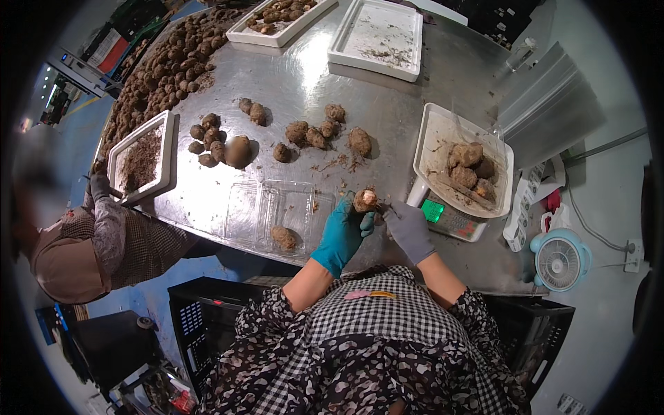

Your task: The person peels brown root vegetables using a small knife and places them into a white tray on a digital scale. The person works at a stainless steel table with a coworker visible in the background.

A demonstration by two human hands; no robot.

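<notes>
A brown, hairy taro corm [365, 200] with a pale cut patch is held in my left hand [346, 228], which wears a teal glove. Close to its right side is my right hand [410, 228], in a grey glove, with its fingers closed near the corm; whether it grips a small tool or root strands cannot be made out. To the left, an open clear plastic clamshell box [259, 220] holds one corm [283, 237]. On the right, a digital scale [454, 218] with a lit green display carries a white tray [423, 150] with several corms in a clear container.
Loose corms [315, 137] lie mid-table. A large corm heap [171, 67] fills the far left. White trays [332, 57] stand at the back, another [168, 150] at left beside a co-worker [119, 233]. Clear plastic lids or boxes [550, 104] are stacked right, near a small blue fan [560, 259].
</notes>
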